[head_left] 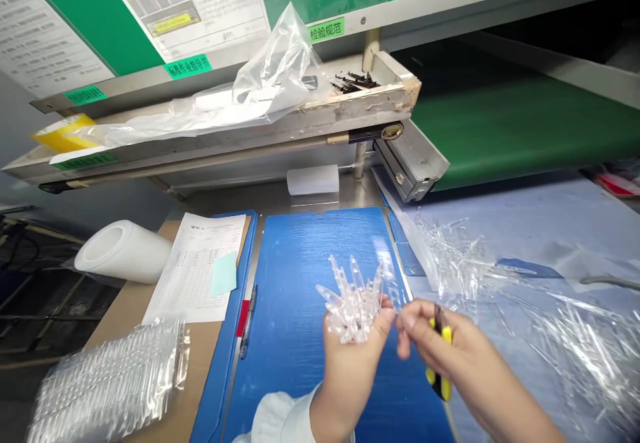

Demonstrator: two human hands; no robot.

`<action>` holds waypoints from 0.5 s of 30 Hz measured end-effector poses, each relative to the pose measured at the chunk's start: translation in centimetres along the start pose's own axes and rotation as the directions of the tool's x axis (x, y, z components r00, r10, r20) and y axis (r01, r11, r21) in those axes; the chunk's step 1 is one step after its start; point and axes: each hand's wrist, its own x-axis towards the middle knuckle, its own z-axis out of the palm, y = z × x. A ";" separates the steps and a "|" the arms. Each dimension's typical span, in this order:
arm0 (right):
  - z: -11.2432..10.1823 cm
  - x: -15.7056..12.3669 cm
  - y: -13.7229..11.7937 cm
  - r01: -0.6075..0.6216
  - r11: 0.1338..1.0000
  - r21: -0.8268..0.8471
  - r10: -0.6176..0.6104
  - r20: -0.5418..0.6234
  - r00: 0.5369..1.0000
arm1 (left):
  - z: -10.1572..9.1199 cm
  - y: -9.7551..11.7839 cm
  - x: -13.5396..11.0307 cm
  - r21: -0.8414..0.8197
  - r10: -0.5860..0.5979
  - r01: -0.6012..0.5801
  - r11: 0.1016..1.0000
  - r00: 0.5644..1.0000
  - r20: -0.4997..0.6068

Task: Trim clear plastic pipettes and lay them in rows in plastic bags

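Left hand point(350, 366) curled around a bunch of clear plastic pieces point(354, 303), held up over the blue mat point(295, 249), tips fanned upward, thicker ends down in the palm. Right hand point(463, 351) closed around a yellow-and-black hand tool point(445, 388), probably cutters, tucked in the palm; its fingertips sit just beside the left thumb and seem to pinch one clear strip point(384, 259). Strip is blurred; can't tell whether the left thumb touches it too. Handling, my guess: very light, stiff, slick-surfaced, thin tips likely to snap or scratch if squeezed; a bunch this loose could slide apart. Best hold: gather the thick lower ends, leave the tips free; take singles by the thicker end. Counts: bunch, several pieces, overlapping, no exact number; strip, one; tool, one; mat, one; pen point(249, 319), one, left of the mat; white rolls, two, a big one point(130, 253) at left and a small one point(313, 181) behind the mat; yellow roll point(67, 134), one, on the shelf; light blue note point(223, 274), one, lying on a printed sheet point(193, 259); see-through pack point(110, 383), one, lower left, contents not countable; loose clear heaps, roughly two on the right, a nearer one point(595, 356) and a farther one point(457, 256), pieces too tangled to count; black pieces point(356, 83) on the shelf, several, clumped.
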 end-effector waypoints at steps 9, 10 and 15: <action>2.2 -0.3 0.1 0.117 0.917 -0.381 -0.079 0.115 0.990 | -1.4 0.8 0.8 -0.075 -0.081 0.099 0.992 0.972 0.222; 2.1 -0.1 0.0 0.139 0.892 -0.430 -0.095 0.121 0.988 | -1.6 0.8 0.8 -0.066 -0.085 0.106 0.992 0.961 0.262; 1.8 0.0 -0.6 0.272 0.782 -0.560 -0.177 0.219 0.959 | -2.2 0.7 0.9 -0.015 -0.093 0.100 0.995 0.962 0.258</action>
